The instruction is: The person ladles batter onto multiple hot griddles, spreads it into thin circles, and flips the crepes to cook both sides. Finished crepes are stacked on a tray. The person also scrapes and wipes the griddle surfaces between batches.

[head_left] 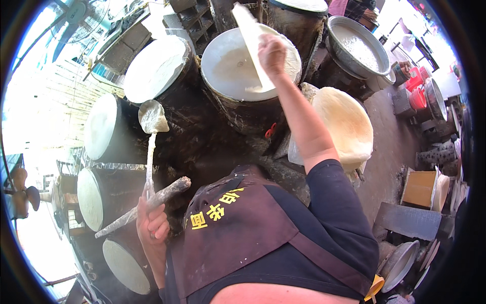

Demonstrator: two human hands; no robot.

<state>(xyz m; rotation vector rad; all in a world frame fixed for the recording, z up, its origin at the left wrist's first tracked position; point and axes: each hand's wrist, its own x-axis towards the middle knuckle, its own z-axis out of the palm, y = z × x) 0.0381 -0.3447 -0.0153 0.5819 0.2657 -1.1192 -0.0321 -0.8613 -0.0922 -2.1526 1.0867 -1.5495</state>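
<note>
My right hand (272, 53) is closed on a long white flat piece (251, 40), perhaps a paddle or sheet, held tilted over a round drum (225, 71) with a pale, smooth surface. My left hand (154, 223) is closed around the coated handle of a ladle (153, 116) and a thick, crusted stick (172, 192) lying crosswise to it. The ladle's head is up and left, beside the dark drums. Right of my right forearm is a cream-coloured soft mass (341, 121) in a container; what it is made of I cannot tell.
More pale-topped drums (154, 66) curve round my left. A metal basin of white liquid (357, 45) stands at upper right. Red buckets (417, 96), basins and a wooden box (420, 187) line the right edge of the dirty floor. A fan (76, 12) is at upper left.
</note>
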